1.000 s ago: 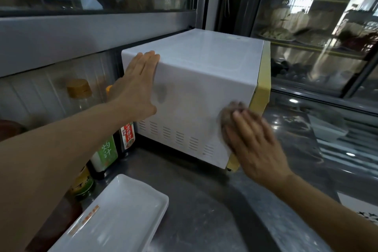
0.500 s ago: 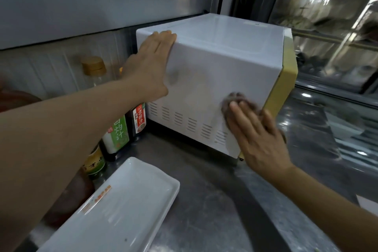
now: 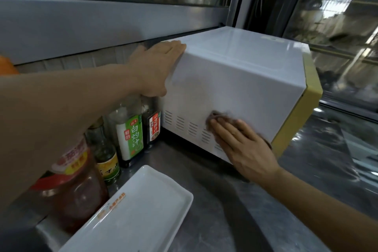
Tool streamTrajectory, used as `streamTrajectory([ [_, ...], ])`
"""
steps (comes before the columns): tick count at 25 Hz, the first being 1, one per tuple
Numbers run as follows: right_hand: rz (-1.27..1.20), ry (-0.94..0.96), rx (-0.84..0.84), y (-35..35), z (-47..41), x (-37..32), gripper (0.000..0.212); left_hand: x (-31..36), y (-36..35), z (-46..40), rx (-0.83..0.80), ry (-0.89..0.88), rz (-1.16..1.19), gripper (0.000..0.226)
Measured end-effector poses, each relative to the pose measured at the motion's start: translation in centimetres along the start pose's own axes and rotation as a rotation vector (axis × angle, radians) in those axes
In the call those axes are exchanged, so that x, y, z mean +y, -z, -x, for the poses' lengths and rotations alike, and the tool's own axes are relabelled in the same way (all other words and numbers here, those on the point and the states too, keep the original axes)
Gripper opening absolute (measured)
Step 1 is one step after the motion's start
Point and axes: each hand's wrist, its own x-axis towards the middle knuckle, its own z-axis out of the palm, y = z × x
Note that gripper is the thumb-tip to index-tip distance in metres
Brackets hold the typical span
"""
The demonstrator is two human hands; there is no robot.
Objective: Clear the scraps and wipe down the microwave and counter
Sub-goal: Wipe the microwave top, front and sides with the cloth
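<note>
A white microwave with a yellow front stands on the steel counter, its vented side panel facing me. My left hand lies flat against the rear upper corner of that panel, fingers over the top edge. My right hand presses a brown cloth flat against the lower part of the panel, over the vent slots. Most of the cloth is hidden under my palm.
A white rectangular tray lies on the counter at the front left. Several sauce bottles and a red-lidded jar stand left of the microwave against the wall. Glass panes rise behind and to the right.
My right hand has slid the cloth leftward and down along the side panel, toward the vent slots. My left hand has shifted back to the rear top corner. The camera moved closer and left.
</note>
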Motion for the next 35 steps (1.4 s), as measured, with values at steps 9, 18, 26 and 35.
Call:
streamTrajectory([
  [9, -0.023, -0.015, -0.051, 0.1, 0.6, -0.2, 0.052, -0.6, -0.4, 0.6, -0.002, -0.015, 0.058, 0.113],
  [18, 0.011, 0.048, -0.057, -2.8, -10.6, -3.5, 0.060, -0.4, -0.4, 0.5, 0.012, -0.022, -0.024, 0.108],
  [26, -0.087, 0.132, -0.180, -4.0, -7.7, -5.2, 0.054, -0.1, 0.3, 0.6, -0.013, -0.012, -0.037, 0.108],
  [35, -0.012, 0.160, -0.171, -4.6, -7.2, -5.5, 0.056, 0.0, -0.5, 0.5, 0.037, -0.002, -0.038, 0.106],
])
